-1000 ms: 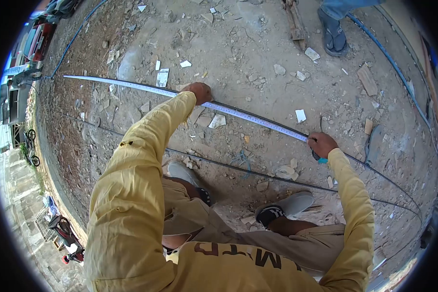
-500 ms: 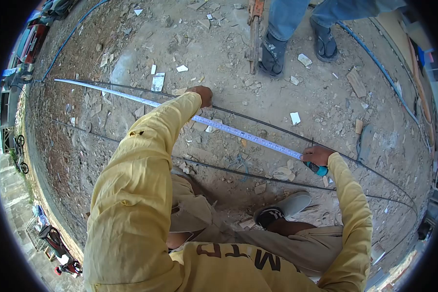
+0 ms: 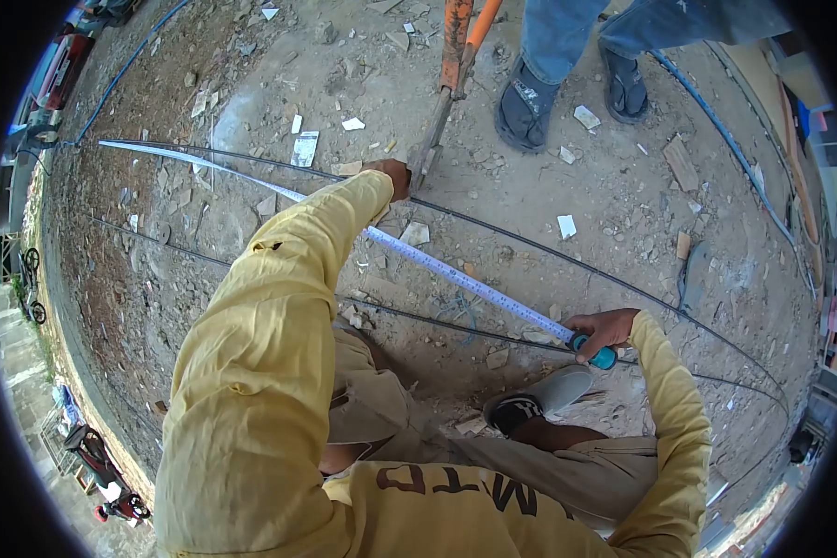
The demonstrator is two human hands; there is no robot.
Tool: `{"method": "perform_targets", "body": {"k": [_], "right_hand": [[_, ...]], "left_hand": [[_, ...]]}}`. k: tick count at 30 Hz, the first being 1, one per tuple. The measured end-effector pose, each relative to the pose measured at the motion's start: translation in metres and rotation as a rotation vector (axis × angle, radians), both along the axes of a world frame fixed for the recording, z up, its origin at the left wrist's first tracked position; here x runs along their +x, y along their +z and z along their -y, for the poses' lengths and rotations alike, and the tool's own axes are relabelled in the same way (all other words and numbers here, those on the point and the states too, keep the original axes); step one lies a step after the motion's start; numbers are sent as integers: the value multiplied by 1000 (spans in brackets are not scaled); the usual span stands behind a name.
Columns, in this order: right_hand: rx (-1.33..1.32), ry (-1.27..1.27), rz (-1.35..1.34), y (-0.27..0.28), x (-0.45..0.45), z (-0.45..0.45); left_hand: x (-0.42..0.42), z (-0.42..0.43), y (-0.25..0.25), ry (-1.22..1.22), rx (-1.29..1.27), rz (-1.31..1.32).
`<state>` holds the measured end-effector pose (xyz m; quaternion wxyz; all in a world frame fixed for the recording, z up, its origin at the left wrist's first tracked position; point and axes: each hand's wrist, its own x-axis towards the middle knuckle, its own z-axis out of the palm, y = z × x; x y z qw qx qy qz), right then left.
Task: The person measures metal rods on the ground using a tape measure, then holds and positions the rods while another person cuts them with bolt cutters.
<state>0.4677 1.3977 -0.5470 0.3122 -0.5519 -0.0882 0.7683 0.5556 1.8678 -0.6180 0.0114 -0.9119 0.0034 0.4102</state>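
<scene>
Tape measure (image 3: 605, 358) in right hand, blade (image 3: 465, 281) run out leftward. Free end sits far left of the left hand, by the end of a dark rod (image 3: 567, 258). Pale scrap (image 3: 305, 149) on the ground left of the left hand, just beyond the rod. Blade passes under the yellow sleeve (image 3: 325, 223), near side of the rod there. Left hand (image 3: 397, 177) right at the rod, looks curled; fingers mostly hidden, can't tell how far closed or what it has hold of. Orange-handled cutter (image 3: 454, 46) slants in, head just beside that hand. Another person's sandalled foot (image 3: 527, 102) beyond, between both hands. Second rod length (image 3: 437, 320) nearer the body, passing behind the tape case. Right hand (image 3: 607, 329) wrapped round the teal case, thumb on it.
</scene>
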Motion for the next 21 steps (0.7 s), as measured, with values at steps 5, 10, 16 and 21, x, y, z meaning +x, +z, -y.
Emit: {"method": "perform_targets", "body": {"k": [5,10,16,21], "right_hand": [[48,115,-61,1,-3,-24],[2,298,155,12,-2,-56],[45,323,170,10,-4,-74],[-12,458,261,17,-2,-84]], "left_hand": [[-3,-13,-29,-90,38,42],[-1,-11,-24,-65,29,-17],[-5,-4,7,-30,17,-20],[-8,-10,-3,-30,-21,39]]}}
